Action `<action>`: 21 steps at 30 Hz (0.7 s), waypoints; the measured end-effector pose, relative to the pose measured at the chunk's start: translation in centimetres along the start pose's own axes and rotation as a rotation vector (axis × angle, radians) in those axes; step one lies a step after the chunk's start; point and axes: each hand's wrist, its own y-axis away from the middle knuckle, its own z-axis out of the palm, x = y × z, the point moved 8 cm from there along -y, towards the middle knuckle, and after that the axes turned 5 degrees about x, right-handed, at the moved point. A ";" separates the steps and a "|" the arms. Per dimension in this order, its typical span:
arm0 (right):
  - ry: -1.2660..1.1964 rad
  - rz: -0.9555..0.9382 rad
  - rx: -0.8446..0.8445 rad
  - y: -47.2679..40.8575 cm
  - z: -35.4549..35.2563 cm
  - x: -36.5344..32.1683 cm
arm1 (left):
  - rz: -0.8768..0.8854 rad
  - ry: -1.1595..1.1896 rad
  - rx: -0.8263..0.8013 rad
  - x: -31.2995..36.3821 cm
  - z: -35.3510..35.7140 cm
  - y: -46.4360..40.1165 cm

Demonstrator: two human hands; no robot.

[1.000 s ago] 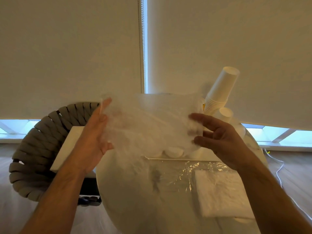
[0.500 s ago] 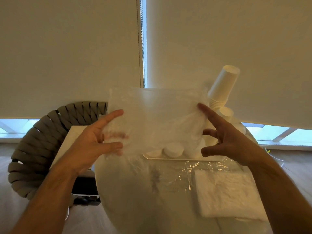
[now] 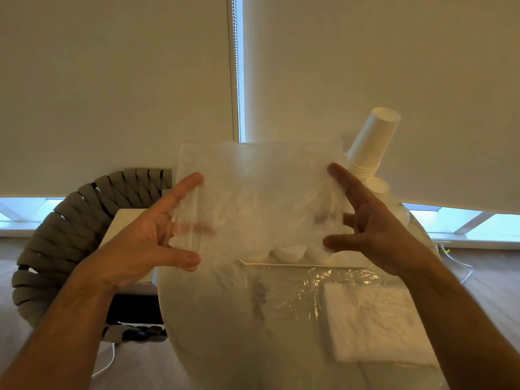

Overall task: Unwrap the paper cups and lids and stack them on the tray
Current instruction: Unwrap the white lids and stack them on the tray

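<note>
I hold a translucent plastic wrapper (image 3: 259, 192) spread upright above the table. My left hand (image 3: 146, 243) holds its left edge, with some fingers behind the sheet and the thumb in front. My right hand (image 3: 374, 226) holds the right edge the same way. Behind the wrapper, a leaning stack of white paper cups (image 3: 371, 142) stands upside down at the back right, with a shorter cup (image 3: 377, 185) beside it. White lids (image 3: 289, 253) sit on the tray (image 3: 309, 266), partly hidden by the wrapper.
On the round white table (image 3: 213, 319) lie a crumpled clear film (image 3: 295, 288) and a folded white plastic sheet (image 3: 371, 325) at the front right. A woven chair (image 3: 56, 240) with a white cushion (image 3: 123, 223) stands to the left. Cables run along the floor.
The wrapper was bunched between my hands; now it is spread flat and raised higher. Both hands have moved apart and opened their fingers along its edges.
</note>
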 end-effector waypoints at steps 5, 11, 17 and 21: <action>0.136 0.068 -0.236 0.4 -0.6 -0.2 | -0.038 -0.012 -0.065 0.0 -1.3 0.6; -0.002 0.087 -0.281 0.4 -1.1 -0.4 | -0.042 0.035 -0.168 -0.1 -1.5 1.1; -0.092 0.042 0.007 -0.6 -0.9 1.3 | -0.030 0.035 0.003 -0.8 -1.8 0.0; 0.003 0.059 -0.077 -0.2 -0.2 1.3 | -0.043 0.061 0.118 -1.5 -1.9 -1.1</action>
